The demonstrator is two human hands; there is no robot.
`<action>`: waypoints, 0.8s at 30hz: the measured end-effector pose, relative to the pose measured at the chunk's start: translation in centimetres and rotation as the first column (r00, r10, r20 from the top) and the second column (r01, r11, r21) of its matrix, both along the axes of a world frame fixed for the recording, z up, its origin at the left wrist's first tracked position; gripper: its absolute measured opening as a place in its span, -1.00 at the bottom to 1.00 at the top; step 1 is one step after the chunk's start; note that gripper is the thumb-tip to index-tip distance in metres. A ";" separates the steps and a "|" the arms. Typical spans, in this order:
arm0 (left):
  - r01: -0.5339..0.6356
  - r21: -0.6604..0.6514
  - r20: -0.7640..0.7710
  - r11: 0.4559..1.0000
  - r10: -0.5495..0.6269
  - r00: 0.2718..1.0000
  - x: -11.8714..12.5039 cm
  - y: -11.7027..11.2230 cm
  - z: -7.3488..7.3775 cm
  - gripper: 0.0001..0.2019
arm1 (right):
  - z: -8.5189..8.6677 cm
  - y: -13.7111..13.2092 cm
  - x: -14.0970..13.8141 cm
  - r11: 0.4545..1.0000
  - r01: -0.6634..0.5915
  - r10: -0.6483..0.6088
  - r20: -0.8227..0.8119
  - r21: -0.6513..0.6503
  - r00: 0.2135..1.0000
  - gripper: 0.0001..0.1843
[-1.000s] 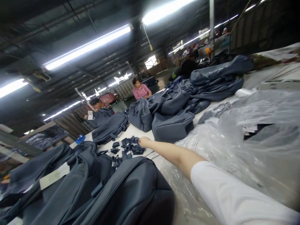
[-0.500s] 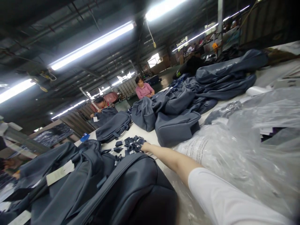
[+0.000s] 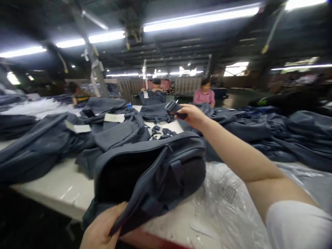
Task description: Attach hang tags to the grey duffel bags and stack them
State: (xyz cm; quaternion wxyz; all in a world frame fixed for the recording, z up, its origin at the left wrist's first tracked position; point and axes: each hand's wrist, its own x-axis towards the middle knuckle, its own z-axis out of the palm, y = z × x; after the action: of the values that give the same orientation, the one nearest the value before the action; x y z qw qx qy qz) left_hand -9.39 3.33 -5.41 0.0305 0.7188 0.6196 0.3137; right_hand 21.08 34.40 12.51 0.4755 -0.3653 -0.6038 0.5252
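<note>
A dark grey backpack lies in front of me on the white table. My left hand grips the backpack's lower edge at the near side of the table. My right hand is raised above the backpack and closed on a small dark strap piece. More small dark strap pieces lie in a heap on the table just beyond the backpack.
Piles of grey backpacks cover the table to the left and right. Clear plastic bags lie under my right arm. Two people sit at the far side, one in pink, one behind a bag.
My right hand has lifted off the heap with a strap piece in it. My left hand has come into view on the backpack's edge. The view has swung level.
</note>
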 end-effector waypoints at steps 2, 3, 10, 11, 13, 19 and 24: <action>0.057 0.058 0.025 0.997 -0.059 0.998 -0.1 -1.4 -0.2 -0.71 | 2.7 -2.6 -2.2 0.966 -0.142 0.158 -0.060 0.218 0.986 -0.81; 0.084 0.090 0.026 0.992 -0.087 0.996 -0.1 -1.8 -0.1 -0.71 | 3.7 -4.2 -3.3 0.939 -0.188 0.216 -0.069 0.288 0.974 -0.80; 0.098 0.063 0.101 0.993 -0.104 0.989 0.4 -3.9 1.5 -0.62 | 2.2 -16.2 -11.0 0.706 -0.685 0.650 0.222 0.178 0.727 -0.62; 0.090 0.029 0.136 0.995 -0.093 0.986 0.5 -4.1 1.6 -0.60 | 1.0 -17.2 -12.0 0.631 -0.769 0.700 0.349 0.104 0.623 -0.64; 0.093 -0.046 0.228 0.995 -0.080 0.970 0.8 -4.5 1.4 -0.57 | -1.5 -18.5 -14.0 0.512 -0.859 0.643 0.670 -0.016 0.371 -0.75; 0.106 -0.003 0.289 0.994 -0.101 0.952 1.6 -5.0 -0.3 -0.55 | -5.9 -17.6 -18.1 0.443 -0.843 0.139 0.953 -0.304 -0.271 -0.78; -0.110 0.153 0.407 0.982 0.039 0.913 0.4 -7.3 -1.2 -0.69 | -7.2 -16.0 -19.2 0.479 -0.804 0.174 0.936 -0.352 -0.305 -0.80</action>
State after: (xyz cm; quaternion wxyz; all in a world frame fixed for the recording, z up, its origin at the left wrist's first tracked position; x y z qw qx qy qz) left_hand -8.98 -3.97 -6.65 0.0828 0.6148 0.5975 0.5080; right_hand 1.89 18.43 5.31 -0.2988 -0.1636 -0.9334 0.1126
